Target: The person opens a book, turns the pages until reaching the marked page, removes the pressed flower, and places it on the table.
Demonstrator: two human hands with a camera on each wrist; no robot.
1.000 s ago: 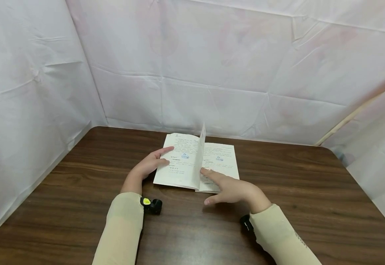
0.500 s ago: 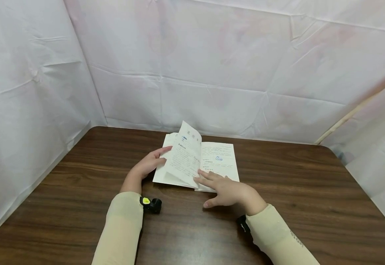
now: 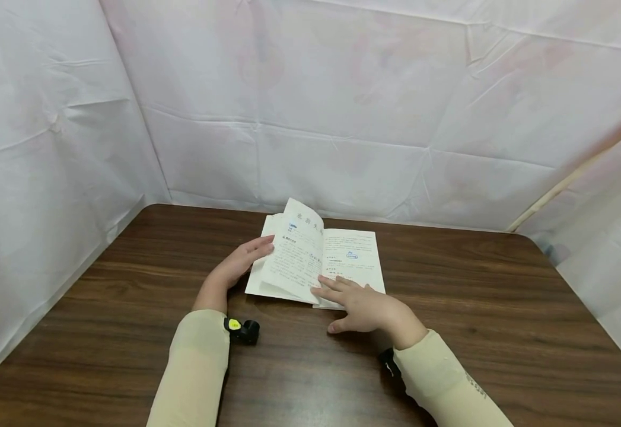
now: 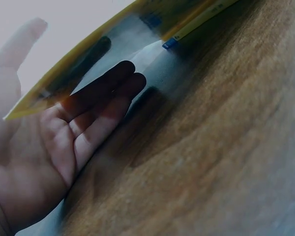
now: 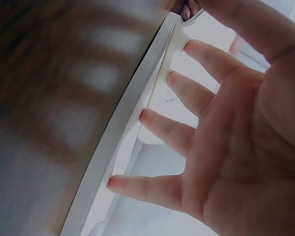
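Note:
An open book (image 3: 354, 261) with printed white pages lies on the brown wooden table (image 3: 475, 308). One page (image 3: 295, 256) is lifted and leans over to the left. My left hand (image 3: 235, 267) is at the book's left edge. In the left wrist view its straight fingers (image 4: 105, 96) reach under the yellow cover (image 4: 93, 54), with the thumb above. My right hand (image 3: 362, 306) lies flat on the lower part of the right-hand page. In the right wrist view its spread fingers (image 5: 177, 128) press near the page block's edge (image 5: 120, 142).
White sheeting (image 3: 342, 107) walls in the table at the back, left and right. A small black wrist camera with a yellow mark (image 3: 242, 330) sits at my left sleeve. Bare wood stretches to the right and in front of the book.
The page that stood upright at the spine has tipped over to the left, toward my left hand. My right hand has slid slightly left and nearer to me on the right page.

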